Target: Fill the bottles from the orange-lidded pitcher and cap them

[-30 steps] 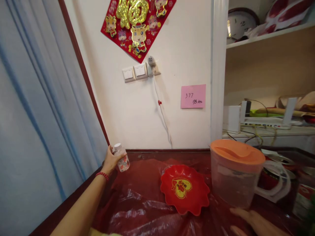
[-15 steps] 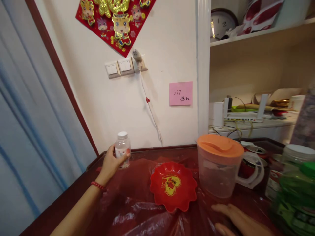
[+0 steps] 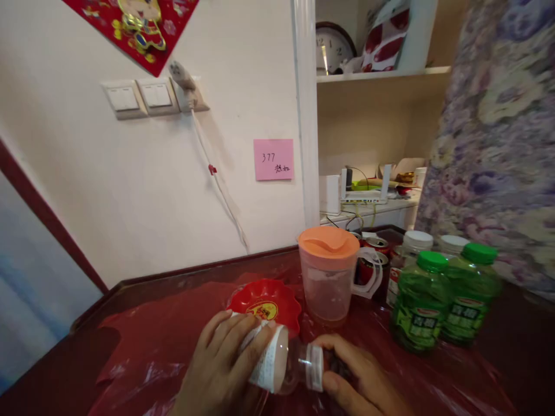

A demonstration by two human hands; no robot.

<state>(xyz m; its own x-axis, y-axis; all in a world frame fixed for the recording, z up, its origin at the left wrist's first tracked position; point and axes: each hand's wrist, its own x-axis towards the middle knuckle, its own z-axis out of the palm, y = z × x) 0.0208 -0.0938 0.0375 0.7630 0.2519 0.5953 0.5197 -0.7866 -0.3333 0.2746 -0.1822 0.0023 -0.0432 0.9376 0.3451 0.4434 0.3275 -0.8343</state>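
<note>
A clear plastic jar (image 3: 274,361) with a white printed label lies tilted on its side in the air, low in the middle of the view. My left hand (image 3: 217,361) is wrapped round its labelled body. At the other end, my right hand (image 3: 362,375) has thumb and fingers closed at the whitish lid (image 3: 314,367); its lower fingers are partly hidden. Just behind the jar, a red scalloped plate (image 3: 284,303) with a yellow printed centre sits on the table, partly covered by my left hand.
A pitcher (image 3: 325,289) with an orange lid stands behind my right hand. Right of it are several cans (image 3: 375,260), green-capped bottles (image 3: 420,309) and white-lidded jars (image 3: 417,240). Red plastic sheeting (image 3: 143,341) covers the table. A wall and shelves rise behind.
The jar has come from the table's far left to the front middle in my left hand and now lies sideways. My right hand has closed at its lid. The view has turned right.
</note>
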